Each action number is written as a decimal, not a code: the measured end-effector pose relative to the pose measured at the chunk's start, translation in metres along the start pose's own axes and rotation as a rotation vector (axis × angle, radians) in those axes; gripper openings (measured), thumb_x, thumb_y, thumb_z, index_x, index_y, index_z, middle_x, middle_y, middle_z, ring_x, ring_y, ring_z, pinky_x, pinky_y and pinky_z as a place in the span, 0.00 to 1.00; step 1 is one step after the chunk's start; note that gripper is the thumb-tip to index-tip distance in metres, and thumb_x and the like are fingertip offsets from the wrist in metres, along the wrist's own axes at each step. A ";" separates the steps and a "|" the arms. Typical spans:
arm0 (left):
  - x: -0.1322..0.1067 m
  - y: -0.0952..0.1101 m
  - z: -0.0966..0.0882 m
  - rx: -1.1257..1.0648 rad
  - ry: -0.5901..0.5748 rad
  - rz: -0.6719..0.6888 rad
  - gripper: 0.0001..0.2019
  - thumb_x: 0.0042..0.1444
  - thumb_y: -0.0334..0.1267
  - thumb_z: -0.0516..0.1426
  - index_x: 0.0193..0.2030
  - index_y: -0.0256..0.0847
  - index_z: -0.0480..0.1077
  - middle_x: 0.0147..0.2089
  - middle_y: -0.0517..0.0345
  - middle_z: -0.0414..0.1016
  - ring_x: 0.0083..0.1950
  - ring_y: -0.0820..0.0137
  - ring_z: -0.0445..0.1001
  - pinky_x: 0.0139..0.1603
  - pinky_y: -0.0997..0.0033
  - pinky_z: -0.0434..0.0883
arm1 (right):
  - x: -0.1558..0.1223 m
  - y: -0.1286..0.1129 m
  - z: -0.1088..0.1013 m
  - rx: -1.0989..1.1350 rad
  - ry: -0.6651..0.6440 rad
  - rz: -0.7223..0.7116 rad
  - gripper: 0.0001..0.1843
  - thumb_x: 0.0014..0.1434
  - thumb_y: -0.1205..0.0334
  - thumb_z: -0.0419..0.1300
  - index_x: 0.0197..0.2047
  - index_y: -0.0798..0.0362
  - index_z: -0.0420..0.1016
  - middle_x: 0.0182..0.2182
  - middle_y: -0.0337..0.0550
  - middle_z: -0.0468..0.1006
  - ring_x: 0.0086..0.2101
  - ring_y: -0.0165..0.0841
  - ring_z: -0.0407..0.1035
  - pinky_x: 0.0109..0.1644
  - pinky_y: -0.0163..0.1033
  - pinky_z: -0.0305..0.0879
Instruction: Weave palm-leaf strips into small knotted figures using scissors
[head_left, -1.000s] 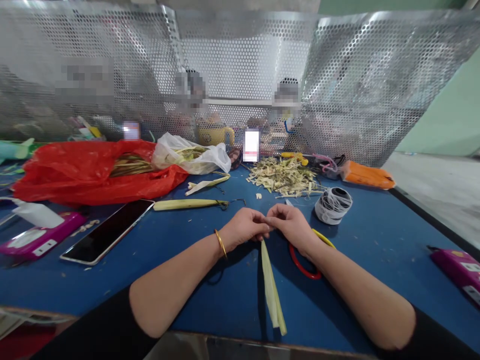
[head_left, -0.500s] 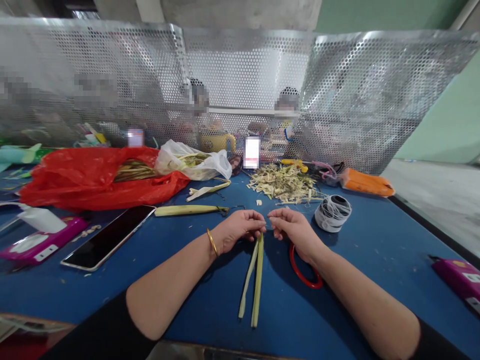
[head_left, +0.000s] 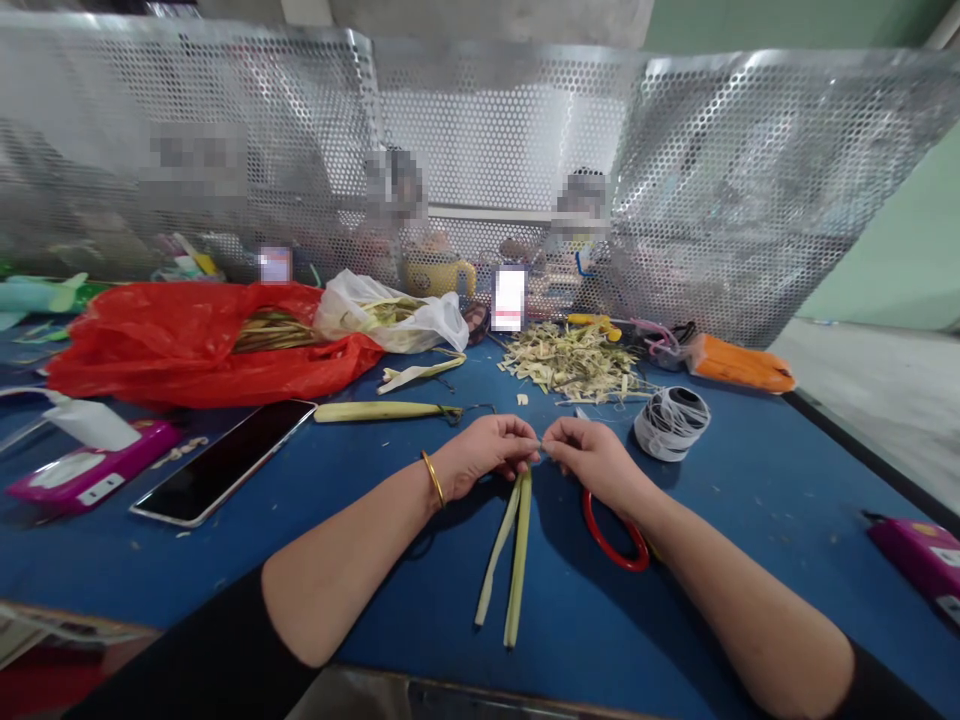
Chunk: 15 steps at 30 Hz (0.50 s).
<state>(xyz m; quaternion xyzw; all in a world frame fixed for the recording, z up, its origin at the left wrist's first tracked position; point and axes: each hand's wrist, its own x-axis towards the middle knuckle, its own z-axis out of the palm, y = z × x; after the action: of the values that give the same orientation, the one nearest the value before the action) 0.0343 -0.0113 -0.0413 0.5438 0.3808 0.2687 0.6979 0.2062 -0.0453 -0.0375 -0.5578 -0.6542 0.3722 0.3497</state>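
My left hand, with a gold bangle at the wrist, pinches the top of a few pale green leaf strips. Their two loose tails hang down toward the table's front edge. Fingertip to fingertip with it, my right hand is closed in a pinch. What sits between its fingers is too small to make out. Under the right wrist lies a pair of scissors, mostly hidden, with its red handle showing. A spool of white thread stands just beyond the right hand.
A heap of leaf scraps lies ahead. At left are a red plastic bag, a white bag, a phone, a purple power strip and a folded leaf. A perforated metal screen closes the back; people sit behind it.
My right fingertips have moved in against the left ones, closing the small gap between them. The view has shifted slightly; the leaf strips remain in my left hand.
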 end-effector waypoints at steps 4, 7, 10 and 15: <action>-0.001 0.000 -0.001 0.030 -0.071 0.014 0.13 0.43 0.41 0.66 0.30 0.35 0.70 0.31 0.56 0.76 0.25 0.79 0.69 0.25 0.79 0.66 | 0.001 0.000 0.001 0.067 0.049 0.023 0.07 0.49 0.59 0.58 0.25 0.53 0.68 0.16 0.32 0.65 0.18 0.25 0.58 0.23 0.31 0.52; 0.001 -0.002 -0.002 0.027 -0.039 -0.009 0.13 0.42 0.42 0.67 0.30 0.33 0.74 0.30 0.54 0.76 0.26 0.78 0.70 0.30 0.76 0.70 | 0.002 0.000 0.001 0.115 0.054 0.052 0.07 0.48 0.58 0.59 0.26 0.54 0.70 0.18 0.32 0.67 0.18 0.24 0.59 0.22 0.31 0.54; 0.003 -0.002 -0.002 -0.020 0.030 -0.044 0.15 0.39 0.41 0.69 0.30 0.33 0.75 0.29 0.53 0.77 0.26 0.76 0.72 0.33 0.73 0.71 | 0.002 -0.001 -0.001 0.161 0.101 0.019 0.07 0.48 0.59 0.60 0.27 0.53 0.70 0.19 0.32 0.68 0.18 0.25 0.62 0.23 0.32 0.56; 0.004 -0.002 -0.001 -0.068 0.069 -0.058 0.11 0.40 0.36 0.69 0.29 0.32 0.76 0.27 0.55 0.77 0.25 0.76 0.72 0.32 0.75 0.72 | 0.001 -0.006 -0.002 0.208 0.096 -0.060 0.07 0.50 0.59 0.61 0.27 0.53 0.69 0.20 0.34 0.72 0.20 0.27 0.67 0.26 0.33 0.61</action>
<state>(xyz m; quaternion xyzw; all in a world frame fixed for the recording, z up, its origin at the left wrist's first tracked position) 0.0354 -0.0081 -0.0439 0.4990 0.4111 0.2797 0.7098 0.2047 -0.0449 -0.0317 -0.5159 -0.6109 0.4002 0.4478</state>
